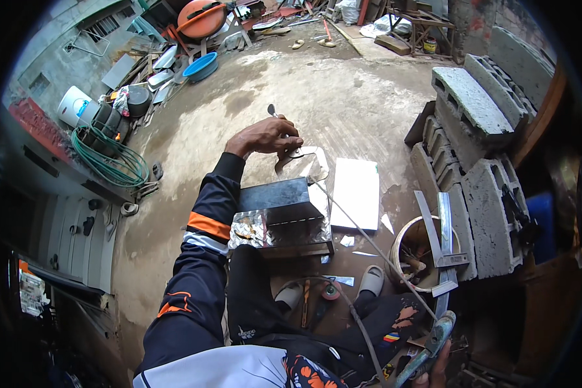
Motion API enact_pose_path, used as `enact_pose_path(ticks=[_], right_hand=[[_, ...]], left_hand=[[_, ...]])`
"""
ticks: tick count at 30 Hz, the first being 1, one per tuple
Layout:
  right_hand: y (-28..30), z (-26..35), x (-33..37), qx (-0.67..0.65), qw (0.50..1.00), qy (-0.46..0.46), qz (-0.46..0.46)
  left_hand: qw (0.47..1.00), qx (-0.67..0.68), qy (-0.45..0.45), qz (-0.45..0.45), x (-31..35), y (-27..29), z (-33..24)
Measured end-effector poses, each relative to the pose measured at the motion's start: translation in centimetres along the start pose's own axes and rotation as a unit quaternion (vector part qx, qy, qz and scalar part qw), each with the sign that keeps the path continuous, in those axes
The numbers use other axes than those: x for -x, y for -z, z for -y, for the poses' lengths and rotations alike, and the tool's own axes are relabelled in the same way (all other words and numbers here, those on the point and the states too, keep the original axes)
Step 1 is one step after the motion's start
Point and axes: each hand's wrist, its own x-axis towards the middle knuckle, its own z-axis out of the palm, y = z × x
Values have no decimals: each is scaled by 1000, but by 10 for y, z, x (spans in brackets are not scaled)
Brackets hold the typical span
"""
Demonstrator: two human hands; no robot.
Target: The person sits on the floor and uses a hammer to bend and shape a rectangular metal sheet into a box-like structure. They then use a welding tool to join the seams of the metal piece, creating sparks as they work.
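Note:
My left hand (268,136) reaches forward with curled fingers, closed on a small object with a dark rounded end (271,110); its kind is unclear. A pale loop (323,161) lies just beyond the fingers. At the lower right, partly cut off, my right hand (438,370) grips a worn teal welding electrode holder (427,349). From its jaw a long thin rod (368,242) slants to the far right corner of a metal box, seemingly meeting it. The box has a dark steel plate (275,194) and a shiny patterned side (249,229), and stands before my knees.
Right of the box lies a white board (355,194). A bucket (398,249) of scraps stands nearby, with a try square (451,260) across it. Hollow concrete blocks (491,213) are stacked at right. A cable (362,330) loops between my feet. A green hose (110,161) hangs left.

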Motion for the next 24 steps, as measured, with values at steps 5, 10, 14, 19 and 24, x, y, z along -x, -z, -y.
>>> enact_pose_path(ticks=[5,10,14,19,24], right_hand=[[-1,2,-3,-25,1000,-13,5],[-2,-2,-4,18,1000,-1,7],[-3,-2,-4,0,1000,-7,1],[-6,2,-7,10,1000,12,-10],[-4,1,-6,18,1000,10,-3]], left_hand=[[1000,-3,-24,-15,3,-3,3],[1000,11,5,0,-1,-1,6],[1000,19,21,0,-2,0,8],[1000,19,21,-5,-2,-2,11],[1000,21,13,2,-1,0,8]])
